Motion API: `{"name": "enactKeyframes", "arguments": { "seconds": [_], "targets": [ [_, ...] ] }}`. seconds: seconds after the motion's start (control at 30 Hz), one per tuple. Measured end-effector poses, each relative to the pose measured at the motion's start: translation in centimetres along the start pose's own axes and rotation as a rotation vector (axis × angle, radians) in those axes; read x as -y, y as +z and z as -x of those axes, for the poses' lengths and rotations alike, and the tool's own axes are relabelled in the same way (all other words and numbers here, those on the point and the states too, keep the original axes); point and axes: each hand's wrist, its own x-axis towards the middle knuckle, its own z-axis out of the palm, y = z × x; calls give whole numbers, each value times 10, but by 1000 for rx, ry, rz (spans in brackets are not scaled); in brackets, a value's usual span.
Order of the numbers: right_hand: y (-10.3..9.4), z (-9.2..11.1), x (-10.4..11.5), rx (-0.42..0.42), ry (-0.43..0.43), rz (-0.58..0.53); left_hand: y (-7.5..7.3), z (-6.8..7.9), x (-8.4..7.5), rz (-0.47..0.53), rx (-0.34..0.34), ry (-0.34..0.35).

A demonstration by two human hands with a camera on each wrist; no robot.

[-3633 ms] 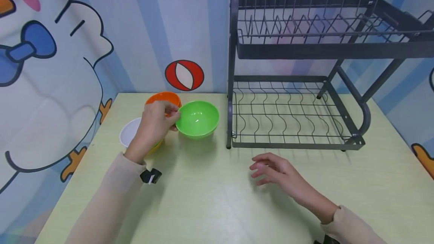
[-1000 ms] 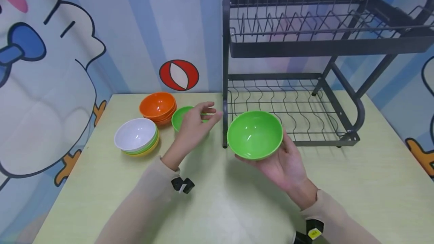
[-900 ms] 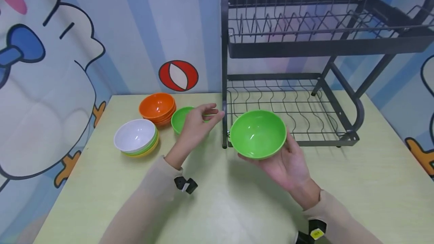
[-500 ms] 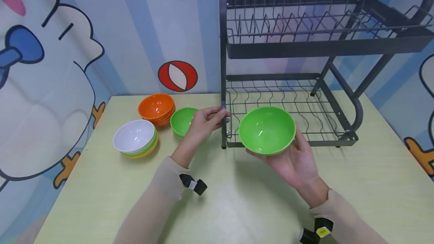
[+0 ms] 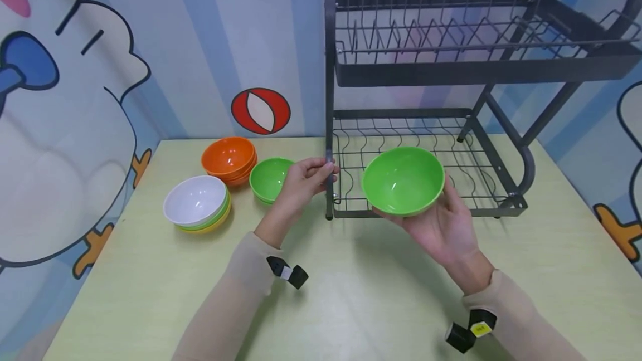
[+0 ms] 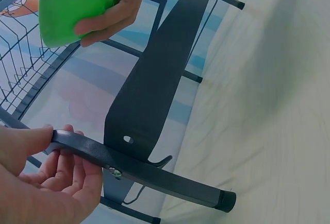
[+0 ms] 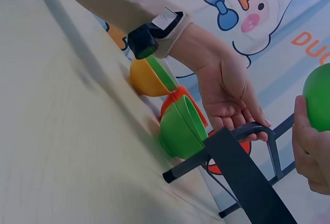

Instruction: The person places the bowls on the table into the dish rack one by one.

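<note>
My right hand (image 5: pixel 441 233) holds a green bowl (image 5: pixel 403 181) from below and its right side, thumb at the rim. The bowl's mouth tilts toward me, in front of the lower tier of a dark dish rack (image 5: pixel 481 73). My left hand (image 5: pixel 301 183) grips the rack's front left post (image 5: pixel 329 132); in the left wrist view its thumb and fingers (image 6: pixel 85 177) close around that bar. Just left of this hand, another green bowl (image 5: pixel 268 179) sits on the table, partly hidden by the hand.
Orange bowls (image 5: pixel 229 159) are stacked near the back wall. In front of them a white bowl (image 5: pixel 195 200) rests on green and yellow ones (image 5: pixel 210 228). The rack's upper tier has upright wire dividers (image 5: pixel 436 32). The pale table (image 5: pixel 321 305) meets a cartoon-printed wall (image 5: pixel 200 43).
My right hand has brought the green bowl into view and moved it right and up, closer to the rack. The left hand has left the bowls and taken hold of the rack's post.
</note>
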Motion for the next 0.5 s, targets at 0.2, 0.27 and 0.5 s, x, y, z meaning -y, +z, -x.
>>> {"name": "enactKeyframes", "arguments": {
  "seconds": [0.2,0.27,0.5],
  "targets": [
    [-1,-6,13,-5,-15,102,2,0,-2,-10,3,10],
    [-1,-10,18,-10,-11,151,2,0,-2,-6,1,7],
    [-2,-26,37,-68,37,293,0,2,-2,-15,11,21]
  ]
}}
